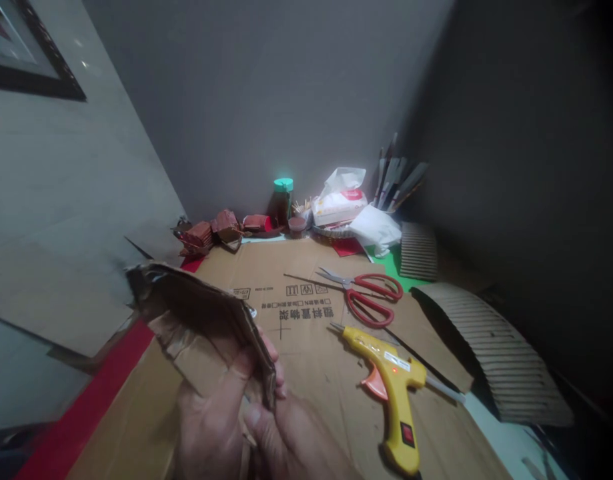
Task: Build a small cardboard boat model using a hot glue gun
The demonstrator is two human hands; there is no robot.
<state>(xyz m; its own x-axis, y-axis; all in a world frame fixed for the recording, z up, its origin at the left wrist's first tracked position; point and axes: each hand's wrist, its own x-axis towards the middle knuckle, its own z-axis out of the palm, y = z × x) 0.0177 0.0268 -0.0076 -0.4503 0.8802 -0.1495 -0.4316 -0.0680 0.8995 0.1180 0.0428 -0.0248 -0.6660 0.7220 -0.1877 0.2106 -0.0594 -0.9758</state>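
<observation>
A folded piece of brown cardboard [196,313] is held up in front of me. My left hand [211,420] grips its lower part, the thumb pressed on the inner face. My right hand [291,440] pinches the cardboard's lower right corner from below. A yellow hot glue gun [393,390] lies on the flat cardboard sheet [306,373] to the right of my hands. Red-handled scissors [369,297] lie beyond it.
At the back wall stand small brown cardboard models [211,233], a green-capped jar [282,200], a tissue pack [339,203] and several brushes [393,177]. Corrugated cardboard strips [491,347] curl at the right. A red strip [91,407] runs along the left.
</observation>
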